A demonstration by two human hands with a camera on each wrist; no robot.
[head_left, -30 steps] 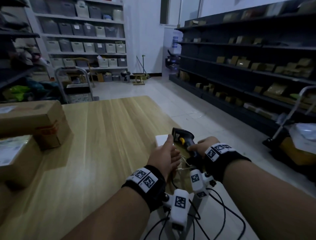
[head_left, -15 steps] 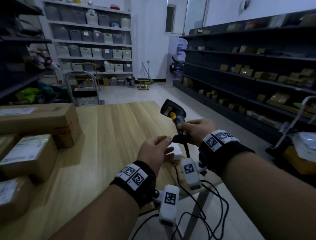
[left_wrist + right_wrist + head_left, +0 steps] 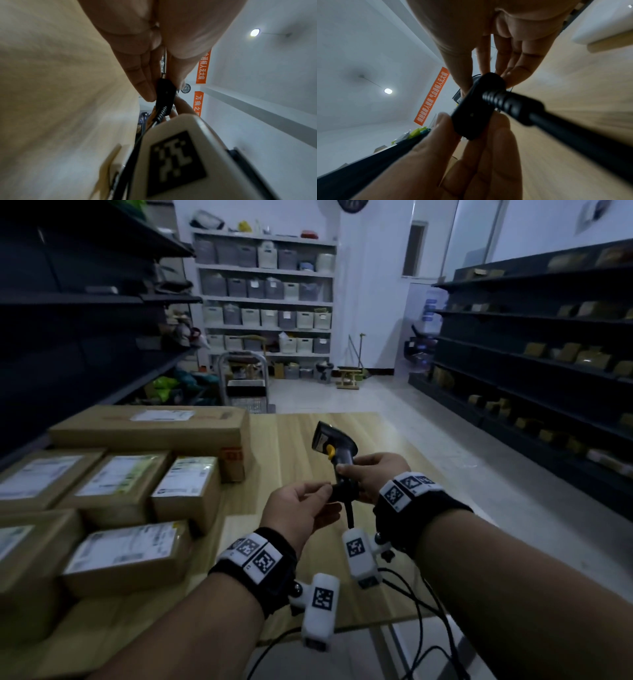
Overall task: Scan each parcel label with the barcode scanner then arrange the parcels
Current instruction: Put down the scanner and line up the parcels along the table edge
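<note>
Scanner (image 3: 334,445) sits above the worktop (image 3: 301,433), my right hand (image 3: 371,474) gripping its handle, left hand (image 3: 301,508) pinching the base. Parcels (image 3: 137,484) lie at nine o'clock; I'd keep the cable slack and aim squarely at a label.

A dim storeroom with white walls (image 3: 373,285), a pale tiled floor (image 3: 394,419), dark shelving (image 3: 534,361) along both sides, a white rack of grey bins (image 3: 263,302) at the back, orange banners (image 3: 203,67), a ceiling lamp (image 3: 388,91)
</note>
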